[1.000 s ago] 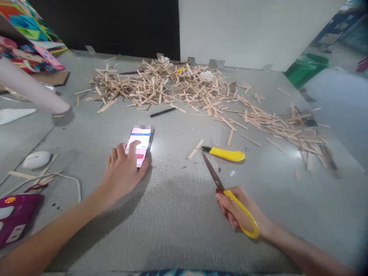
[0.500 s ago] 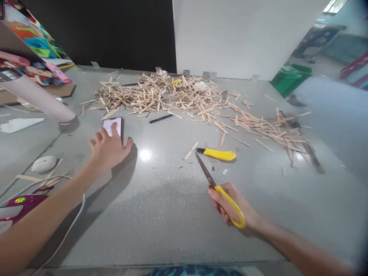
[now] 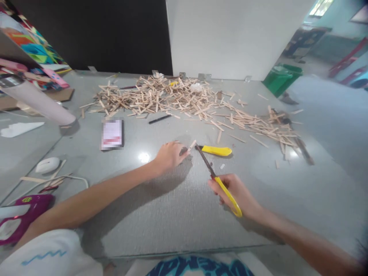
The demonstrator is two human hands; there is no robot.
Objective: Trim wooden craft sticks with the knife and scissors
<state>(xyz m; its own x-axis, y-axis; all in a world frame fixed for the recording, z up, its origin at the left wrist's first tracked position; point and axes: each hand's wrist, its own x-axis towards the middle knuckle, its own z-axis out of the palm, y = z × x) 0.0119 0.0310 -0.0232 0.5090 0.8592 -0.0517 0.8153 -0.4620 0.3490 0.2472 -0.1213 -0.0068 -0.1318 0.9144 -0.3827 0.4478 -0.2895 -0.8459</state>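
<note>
My right hand [image 3: 233, 191] grips yellow-handled scissors [image 3: 214, 177], their closed blades pointing up and left across the grey table [image 3: 178, 214]. My left hand [image 3: 170, 155] reaches to the table's middle, fingers pinched on a single short wooden stick [image 3: 191, 145] just left of the scissor tips. A yellow utility knife [image 3: 216, 150] lies right beside the stick. A phone [image 3: 112, 133] with a lit screen lies alone at the left.
A large pile of wooden sticks [image 3: 184, 99] spreads across the back and right. A black pen [image 3: 159, 119] lies before it. A white mouse [image 3: 47, 165], a cable, a purple device [image 3: 20, 214] and a pink tube [image 3: 37, 101] sit at the left. A green bin [image 3: 280, 78] stands at the right.
My left hand pushed the phone away to the left, let it go and swung right to the loose stick. My right hand kept the scissors and barely moved.
</note>
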